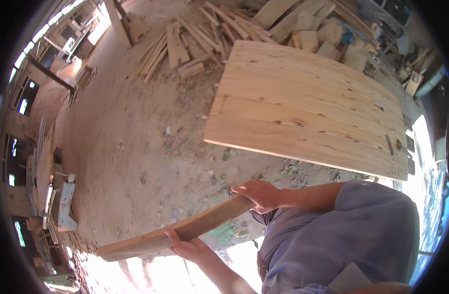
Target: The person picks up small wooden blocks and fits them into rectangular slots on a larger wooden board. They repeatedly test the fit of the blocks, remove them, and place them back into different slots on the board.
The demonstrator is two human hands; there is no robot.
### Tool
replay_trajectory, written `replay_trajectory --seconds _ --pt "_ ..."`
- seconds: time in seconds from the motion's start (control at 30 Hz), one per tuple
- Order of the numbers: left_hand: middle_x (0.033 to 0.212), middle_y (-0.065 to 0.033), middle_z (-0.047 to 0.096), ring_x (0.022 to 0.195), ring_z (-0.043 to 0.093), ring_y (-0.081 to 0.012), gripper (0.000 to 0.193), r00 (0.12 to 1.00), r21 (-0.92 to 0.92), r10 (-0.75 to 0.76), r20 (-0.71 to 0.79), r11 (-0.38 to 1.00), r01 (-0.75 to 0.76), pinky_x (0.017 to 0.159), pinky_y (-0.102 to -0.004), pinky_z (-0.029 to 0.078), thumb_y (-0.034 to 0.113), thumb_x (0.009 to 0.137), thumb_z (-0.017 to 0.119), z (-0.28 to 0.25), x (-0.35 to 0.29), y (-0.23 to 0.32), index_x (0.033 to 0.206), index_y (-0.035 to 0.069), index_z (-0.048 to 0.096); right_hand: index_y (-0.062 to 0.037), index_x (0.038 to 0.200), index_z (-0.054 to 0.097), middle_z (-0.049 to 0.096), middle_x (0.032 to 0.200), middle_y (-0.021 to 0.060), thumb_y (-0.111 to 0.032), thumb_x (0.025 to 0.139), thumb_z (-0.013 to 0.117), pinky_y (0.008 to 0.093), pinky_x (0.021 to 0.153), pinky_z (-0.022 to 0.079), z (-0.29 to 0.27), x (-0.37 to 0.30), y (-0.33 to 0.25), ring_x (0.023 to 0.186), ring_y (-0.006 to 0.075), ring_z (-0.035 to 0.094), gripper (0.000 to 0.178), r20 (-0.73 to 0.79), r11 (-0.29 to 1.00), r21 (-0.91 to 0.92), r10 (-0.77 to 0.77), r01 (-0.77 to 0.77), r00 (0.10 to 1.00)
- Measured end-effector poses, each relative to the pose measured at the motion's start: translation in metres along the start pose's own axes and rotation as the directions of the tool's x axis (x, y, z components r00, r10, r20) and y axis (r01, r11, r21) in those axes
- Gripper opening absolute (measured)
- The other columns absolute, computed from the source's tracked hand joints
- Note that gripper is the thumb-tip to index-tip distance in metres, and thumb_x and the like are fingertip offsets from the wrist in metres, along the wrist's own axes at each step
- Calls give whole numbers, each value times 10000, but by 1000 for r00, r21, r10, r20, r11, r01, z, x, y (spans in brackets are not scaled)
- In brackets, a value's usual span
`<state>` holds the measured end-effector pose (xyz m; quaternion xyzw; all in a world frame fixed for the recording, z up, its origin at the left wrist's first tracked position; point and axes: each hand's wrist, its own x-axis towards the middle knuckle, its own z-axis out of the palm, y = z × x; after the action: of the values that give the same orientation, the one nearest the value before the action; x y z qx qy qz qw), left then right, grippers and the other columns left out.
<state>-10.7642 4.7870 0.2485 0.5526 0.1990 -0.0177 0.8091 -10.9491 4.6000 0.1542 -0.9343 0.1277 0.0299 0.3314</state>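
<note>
Head view: the plank (175, 232) lies across the lower middle, about 6 o'clock.
Left hand (185, 246): fingers clasp its near edge.
Right hand (260, 194): fingers grip its upper end.
Advice: keep both grips firm and level, clear of the large board (308, 108) at 1 o'clock.

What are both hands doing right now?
Left hand: closed on the wooden plank, gripping its lower edge.
Right hand: closed over the plank's near end.
</note>
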Motion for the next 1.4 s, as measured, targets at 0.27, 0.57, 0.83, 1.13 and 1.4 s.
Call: replay_trajectory --seconds 0.27,0.57,0.83,1.13,1.4 --pt "1326 -154 563 1201 559 -310 504 986 -6 -162 42 987 162 1025 -499 482 309 1016 631 -62 235 28 1381 -17 511 -117 1394 545 645 1057 171 -89 653 780 501 875 517 5 242 -47 996 399 633 777 42 961 119 -258 251 965" --pt "1235 -78 649 1121 648 -222 317 910 -234 -250 332 912 336 906 -405 554 132 1014 629 83 448 51 1313 54 559 -53 1301 572 638 1095 207 -29 683 712 503 852 502 18 473 -29 1009 446 612 633 -114 954 2 -297 299 948" --pt "1209 -96 647 1076 641 -200 340 779 34 -430 457 883 468 911 -358 541 41 981 607 278 696 95 1316 14 558 -46 1434 526 589 1377 218 -351 805 774 495 1080 440 -39 718 38 1282 406 559 742 138 987 85 121 -134 983" --pt "1182 -94 661 1029 645 -194 483 832 -25 -216 511 964 266 876 -351 526 92 897 744 500 1042 110 1319 31 519 -41 1542 421 527 1495 182 -324 800 841 457 1134 420 -116 1059 21 1323 328 544 899 567 901 -31 372 -432 735" --pt "1017 -161 696 878 705 -259 632 986 360 -86 146 933 28 770 -377 571 195 765 861 719 1250 207 1231 -10 487 -44 1175 704 712 1054 132 -233 625 935 400 890 502 -207 1390 56 972 262 661 626 785 898 -20 287 -440 550"
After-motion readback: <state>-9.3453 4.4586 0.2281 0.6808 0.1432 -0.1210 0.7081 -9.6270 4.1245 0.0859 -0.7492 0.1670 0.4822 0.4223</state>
